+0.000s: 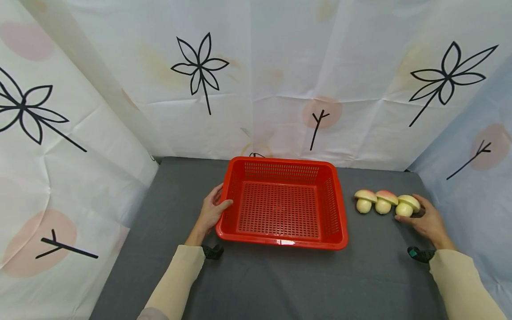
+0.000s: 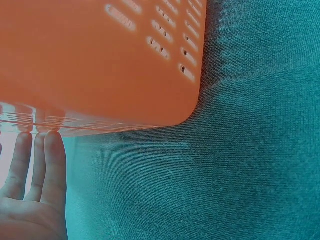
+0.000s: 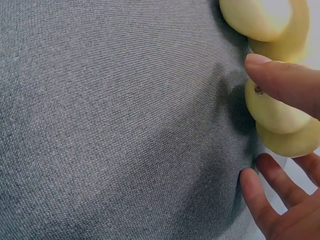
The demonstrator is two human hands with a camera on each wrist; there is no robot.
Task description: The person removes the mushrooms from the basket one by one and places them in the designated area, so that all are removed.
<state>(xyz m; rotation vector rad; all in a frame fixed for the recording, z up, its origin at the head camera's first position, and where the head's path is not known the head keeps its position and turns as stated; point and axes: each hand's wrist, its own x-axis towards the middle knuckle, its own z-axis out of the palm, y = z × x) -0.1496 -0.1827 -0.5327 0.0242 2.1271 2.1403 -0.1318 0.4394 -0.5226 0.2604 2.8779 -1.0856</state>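
Note:
A red plastic basket (image 1: pixel 280 242) with slotted walls rests on the grey table. My left hand (image 1: pixel 212 211) holds its left side, thumb over the rim; in the left wrist view the outstretched fingers (image 2: pixel 54 170) touch the orange-looking wall. To the basket's right, three mushrooms with pale stems and pink-and-yellow caps stand in a row: a left one (image 1: pixel 365 201), a middle one (image 1: pixel 385 202) and a right one (image 1: pixel 407 206). Around the right mushroom, my right hand (image 1: pixel 430 222) pinches with the thumb at the stem and fingers by the cap; the right wrist view partly hides this contact.
A grey cloth covers the table (image 1: pixel 256 284). White fabric printed with black flowers (image 1: pixel 200 66) hangs behind the table and along both sides. A thin dark wire (image 1: pixel 256 154) shows behind the basket's far rim.

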